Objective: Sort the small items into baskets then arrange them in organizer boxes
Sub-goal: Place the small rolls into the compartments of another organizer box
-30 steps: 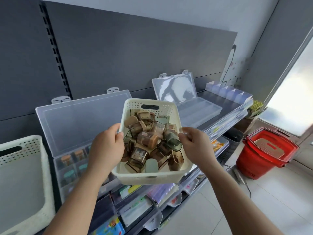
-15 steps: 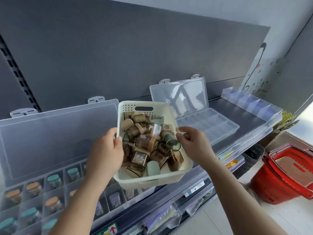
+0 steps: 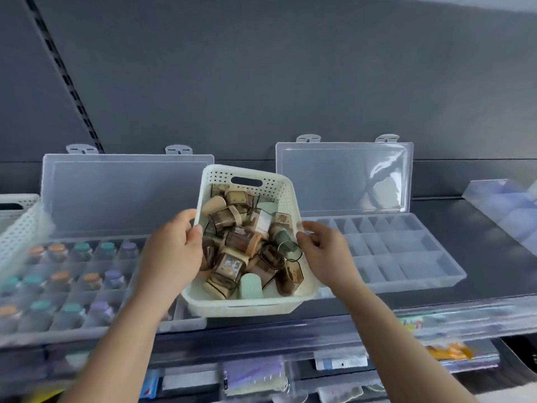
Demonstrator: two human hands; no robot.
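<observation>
Basket: white perforated basket point(image 3: 250, 303), carried at the front of the shelf point(image 3: 479, 257) between two clear organizer boxes; whether its base touches the shelf cannot be told.
Long axis: running away from the body, slotted handle end farthest, near end at the shelf's front edge.
Left hand: left hand point(image 3: 171, 251) clasped on the basket's left long rim, thumb hooked over the edge.
Right hand: right hand point(image 3: 325, 254) gripping the right long rim, fingers curled at the edge – both hands about level, midway along the sides.
Deciding relation: empty box just beside the basket on the right-hand side, nearer the right hand; filled box on the left, its right end partly hidden behind the basket and left hand.
Basket contents: heaped small jars point(image 3: 241, 242), mostly brown and beige, lying at all angles, a pale green one near the front.
Left box: left organizer box point(image 3: 101, 330), lid up, many cells already holding one small jar each with orange, teal or purple tops.
Right box: right organizer box point(image 3: 406, 257), lid point(image 3: 343, 175) propped open, every visible compartment bare.
Far left: second white basket point(image 3: 17, 228), only partly in view.
Likely step: setting the basket down, then moving jars singly rightward into the bare compartments – a judgement only.
Risk: loose heap apt to shift if the basket tips.
</observation>
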